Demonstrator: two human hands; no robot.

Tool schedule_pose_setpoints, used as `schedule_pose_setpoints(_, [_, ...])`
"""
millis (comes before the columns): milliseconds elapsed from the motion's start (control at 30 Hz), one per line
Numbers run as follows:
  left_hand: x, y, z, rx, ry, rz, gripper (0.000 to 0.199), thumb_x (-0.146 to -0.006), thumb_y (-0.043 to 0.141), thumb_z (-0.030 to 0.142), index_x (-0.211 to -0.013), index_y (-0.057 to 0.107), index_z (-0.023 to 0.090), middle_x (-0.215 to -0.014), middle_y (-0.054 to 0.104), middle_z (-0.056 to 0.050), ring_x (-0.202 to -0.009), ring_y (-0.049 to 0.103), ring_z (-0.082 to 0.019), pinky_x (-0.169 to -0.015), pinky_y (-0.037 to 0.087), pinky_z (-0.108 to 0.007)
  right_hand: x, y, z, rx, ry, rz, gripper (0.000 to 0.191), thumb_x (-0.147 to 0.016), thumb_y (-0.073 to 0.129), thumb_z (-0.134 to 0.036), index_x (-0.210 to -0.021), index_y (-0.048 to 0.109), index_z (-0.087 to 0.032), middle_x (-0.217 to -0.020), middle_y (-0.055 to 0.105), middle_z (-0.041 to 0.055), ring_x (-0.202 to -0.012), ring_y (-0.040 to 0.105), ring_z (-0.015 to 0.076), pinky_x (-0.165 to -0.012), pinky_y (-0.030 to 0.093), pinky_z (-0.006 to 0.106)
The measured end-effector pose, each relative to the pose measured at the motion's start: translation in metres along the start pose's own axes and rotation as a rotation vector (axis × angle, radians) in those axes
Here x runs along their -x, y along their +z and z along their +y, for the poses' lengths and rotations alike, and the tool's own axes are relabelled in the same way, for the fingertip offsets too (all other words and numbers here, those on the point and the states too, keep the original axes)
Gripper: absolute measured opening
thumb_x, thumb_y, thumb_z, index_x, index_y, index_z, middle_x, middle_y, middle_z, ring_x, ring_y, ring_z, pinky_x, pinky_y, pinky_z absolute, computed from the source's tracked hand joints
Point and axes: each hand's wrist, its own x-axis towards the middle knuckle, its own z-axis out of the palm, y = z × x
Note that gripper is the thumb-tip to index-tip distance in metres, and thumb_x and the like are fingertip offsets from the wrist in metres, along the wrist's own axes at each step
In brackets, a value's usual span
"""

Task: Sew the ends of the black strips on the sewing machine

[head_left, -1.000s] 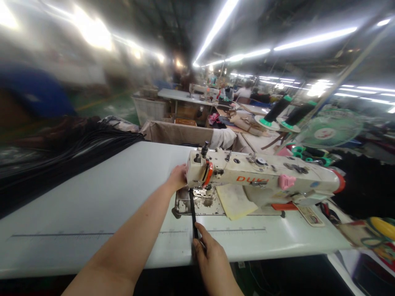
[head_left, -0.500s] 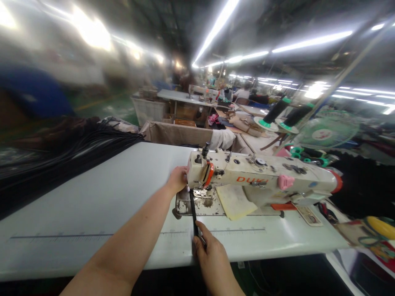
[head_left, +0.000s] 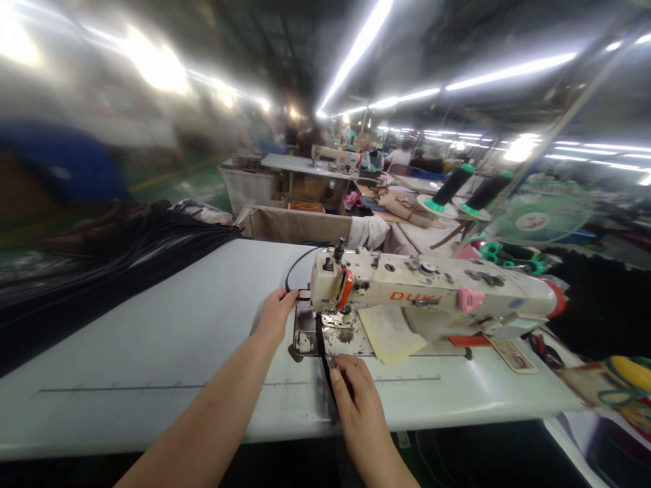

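Note:
My left hand [head_left: 276, 315] is closed at the left end of the sewing machine [head_left: 376, 285], its fingertips pinching a narrow black strap [head_left: 287, 274] that loops up behind the machine head. Another length of black strap [head_left: 320, 339] runs from under the presser foot toward the table's front edge. Beside this length is my right hand [head_left: 359, 400], thumb and fingers closed around a slim, pointed metal tool [head_left: 332, 360], mostly hidden by the fingers. Whether the right hand also touches the strap is unclear.
Black straps [head_left: 127, 278] lie heaped along the table's left side. A yellow cloth [head_left: 391, 335] rests under the machine arm. Behind the table stands a cloth-lined bin [head_left: 300, 222]. Thread cones [head_left: 455, 184] and a green fan [head_left: 539, 217] are at the right.
My left hand has drawn back left from the machine head, bringing a loop of strap into view. My right hand has shifted slightly right and forward, its fingers now beside the front strap.

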Motion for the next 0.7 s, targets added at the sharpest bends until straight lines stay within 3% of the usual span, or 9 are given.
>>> schedule_pose_setpoints(133, [0.028,-0.014,0.003,0.182,-0.03,-0.011,0.033,-0.08,0.063,0.053,-0.077,0.058,0.02,-0.084,0.07,-0.006,-0.088,0.07,-0.02,-0.087,0.058,-0.033,-0.013,0.014,-0.011,-0.09,0.067,-0.149,0.036,-0.099,0.049,-0.05,-0.095,0.07,-0.021,-0.091,0.069,0.0067,-0.09,0.065,0.0219,-0.082,0.052,0.033])
schedule_pose_setpoints(233, [0.051,-0.03,0.004,0.235,-0.036,0.005,0.036,-0.078,0.071,0.053,-0.083,0.062,0.018,-0.084,0.069,-0.004,-0.087,0.07,-0.019,-0.091,0.059,-0.034,-0.023,0.029,-0.014,-0.242,0.234,-0.281,0.046,-0.097,0.047,-0.062,-0.09,0.067,-0.021,-0.075,0.065,0.0022,-0.07,0.062,0.0176,-0.063,0.047,0.028])
schedule_pose_setpoints(333, [0.071,-0.046,0.001,0.249,-0.05,0.044,0.038,-0.077,0.076,0.051,-0.091,0.067,0.016,-0.09,0.073,-0.006,-0.092,0.072,-0.02,-0.095,0.058,-0.035,-0.034,0.044,-0.012,-0.47,0.389,-0.377,0.052,-0.09,0.054,-0.071,-0.088,0.062,-0.02,-0.072,0.067,0.0008,-0.053,0.053,0.0115,-0.05,0.036,0.024])
schedule_pose_setpoints(533, [0.103,-0.073,0.001,0.155,-0.022,0.097,0.04,-0.08,0.079,0.051,-0.101,0.072,0.018,-0.11,0.077,-0.01,-0.108,0.073,-0.025,-0.096,0.058,-0.035,-0.055,0.066,-0.003,-0.589,0.475,-0.429,0.061,-0.078,0.062,-0.079,-0.083,0.061,-0.018,-0.063,0.063,-0.0013,-0.044,0.046,0.0083,-0.043,0.027,0.022])
schedule_pose_setpoints(700, [0.12,-0.09,0.002,0.034,0.067,0.1,0.038,-0.083,0.076,0.053,-0.102,0.072,0.02,-0.112,0.076,-0.008,-0.108,0.072,-0.024,-0.099,0.056,-0.035,-0.064,0.076,-0.007,-0.627,0.477,-0.502,0.062,-0.08,0.06,-0.078,-0.081,0.064,-0.016,-0.06,0.059,-0.001,-0.041,0.035,0.006,-0.044,0.021,0.022])
